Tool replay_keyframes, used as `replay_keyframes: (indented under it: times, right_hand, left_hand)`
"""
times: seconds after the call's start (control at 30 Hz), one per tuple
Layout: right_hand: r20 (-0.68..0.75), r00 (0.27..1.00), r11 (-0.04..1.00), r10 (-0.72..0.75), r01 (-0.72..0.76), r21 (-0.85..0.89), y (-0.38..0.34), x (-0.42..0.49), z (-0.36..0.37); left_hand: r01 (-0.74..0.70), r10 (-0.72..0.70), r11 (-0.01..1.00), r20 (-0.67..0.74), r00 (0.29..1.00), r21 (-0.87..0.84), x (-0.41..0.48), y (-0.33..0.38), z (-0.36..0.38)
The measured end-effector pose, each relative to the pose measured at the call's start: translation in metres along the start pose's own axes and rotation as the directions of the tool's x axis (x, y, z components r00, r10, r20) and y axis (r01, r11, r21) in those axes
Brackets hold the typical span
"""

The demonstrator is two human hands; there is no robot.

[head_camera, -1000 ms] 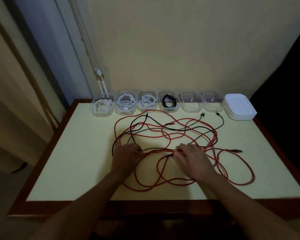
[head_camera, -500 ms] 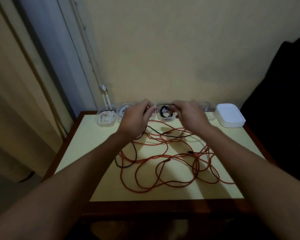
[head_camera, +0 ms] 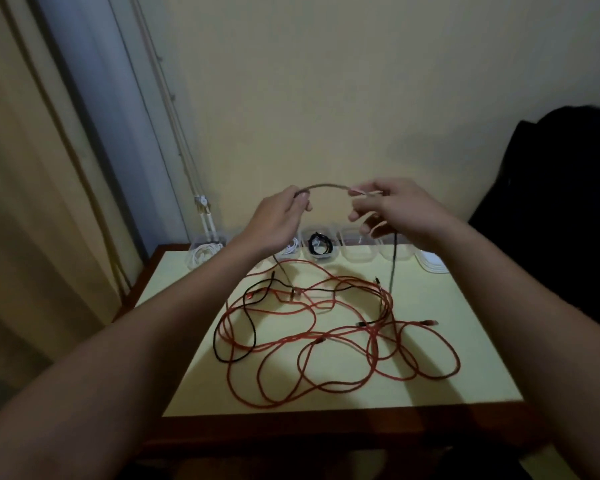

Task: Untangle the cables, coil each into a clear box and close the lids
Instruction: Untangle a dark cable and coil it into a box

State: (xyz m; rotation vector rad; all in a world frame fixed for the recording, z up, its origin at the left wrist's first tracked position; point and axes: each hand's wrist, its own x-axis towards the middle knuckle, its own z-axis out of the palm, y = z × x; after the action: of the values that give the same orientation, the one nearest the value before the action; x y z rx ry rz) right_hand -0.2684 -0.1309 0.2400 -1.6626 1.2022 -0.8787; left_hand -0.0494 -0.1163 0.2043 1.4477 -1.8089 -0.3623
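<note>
Holding dark cable above red tangle to free it | left hand grip pinches cable | right hand grip pinches cable, tail hangs to tabletop

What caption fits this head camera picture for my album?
Untangling time: left hand and right hand hold a cable arched above the red and black tangle on the table.
</note>
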Motion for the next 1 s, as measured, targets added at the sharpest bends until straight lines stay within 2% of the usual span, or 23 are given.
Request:
replay_keyframes:
  times: [0.1,0.2,0.27,0.33,0.4,0.47,0.57,0.67,0.77,0.83,0.9,1.0]
  right_hand:
    - [0.071,0.992,0.994,-0.105,0.108,-0.035,-0.01,-0.01,0.009]
    - [-0.059,0.966,0.948,-0.25,0.232,-0.216,-0.014,-0.012,0.004]
    - [-0.232,0.931,0.941,-0.281,0.22,-0.259,-0.012,-0.009,-0.012]
    - [-0.399,0.881,0.962,-0.255,0.187,-0.201,-0.006,-0.006,-0.036]
    - [-0.459,0.865,0.978,-0.201,0.15,-0.144,0.0,-0.009,-0.056]
    - [-0.387,0.912,0.989,-0.136,0.105,-0.101,0.006,-0.016,-0.064]
    - [-0.124,0.992,0.998,-0.019,0.012,-0.06,0.008,-0.027,-0.051]
    - [0.059,0.997,0.998,0.049,-0.052,0.04,-0.001,-0.04,-0.019]
    - [0.135,0.991,1.0,-0.007,0.005,0.016,-0.01,-0.06,0.014]
    - [0.083,0.991,0.993,-0.102,0.106,-0.047,-0.013,-0.074,0.028]
    - [-0.051,0.983,0.979,-0.179,0.172,-0.109,-0.012,-0.088,0.03]
    - [-0.283,0.946,0.987,-0.158,0.155,-0.031,-0.001,-0.111,0.018]
  left_hand:
    - [-0.052,0.051,0.997,0.01,0.999,0.05,0.009,0.019,0.004]
    - [-0.03,0.031,0.999,-0.021,0.999,0.044,0.011,0.022,0.0]
    - [0.069,-0.069,0.998,-0.044,0.997,0.002,0.008,0.008,-0.009]
    - [0.219,-0.228,0.969,-0.074,0.971,-0.117,0.007,-0.01,-0.024]
    - [0.332,-0.357,0.909,-0.059,0.932,-0.252,0.007,-0.022,-0.035]
    - [0.355,-0.374,0.887,-0.007,0.927,-0.295,0.004,-0.018,-0.039]
    - [0.305,-0.299,0.931,0.061,0.952,-0.202,-0.009,0.005,-0.032]
    - [0.173,-0.169,0.98,0.05,0.984,-0.093,-0.031,0.032,-0.022]
    - [0.074,-0.07,0.993,0.041,0.997,-0.089,-0.049,0.05,-0.013]
    - [0.036,-0.031,0.99,0.038,0.999,-0.133,-0.061,0.06,-0.008]
    - [0.06,-0.055,0.97,0.028,0.998,-0.234,-0.077,0.069,-0.01]
    - [0.172,-0.172,0.929,0.028,0.985,-0.328,-0.106,0.068,-0.02]
